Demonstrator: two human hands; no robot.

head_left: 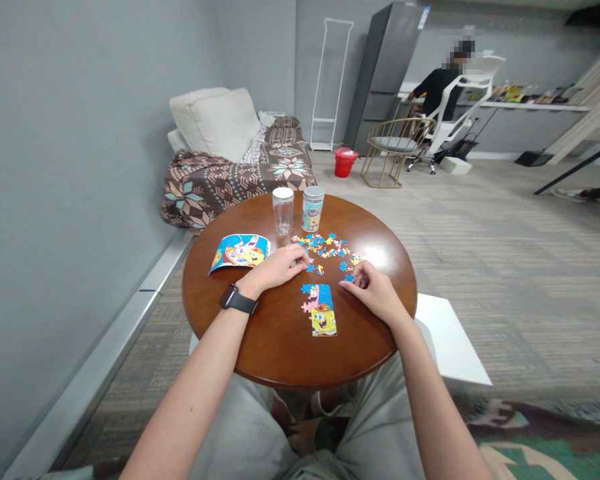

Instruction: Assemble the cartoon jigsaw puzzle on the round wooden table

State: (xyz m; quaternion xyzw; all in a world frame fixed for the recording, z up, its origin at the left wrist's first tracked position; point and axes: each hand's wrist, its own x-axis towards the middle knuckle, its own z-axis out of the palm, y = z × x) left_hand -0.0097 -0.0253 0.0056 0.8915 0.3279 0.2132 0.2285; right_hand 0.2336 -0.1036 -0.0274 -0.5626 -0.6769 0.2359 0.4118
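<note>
Left hand (281, 263): at loose pieces (323, 252); grip unclear.
Right hand (373, 288): at blue piece (349, 277); pinch unclear.
Joined puzzle (323, 316): flat on table (275, 340).

The SpongeBob puzzle (322, 312) is partly joined. It lies flat on the round brown table (275, 337), showing yellow SpongeBob below pink Patrick, with blue along the top. Its left edge is bumpy; its right edge is straight. Loose puzzle pieces (331, 252), blue, pink and yellow, lie scattered beyond it.
</note>
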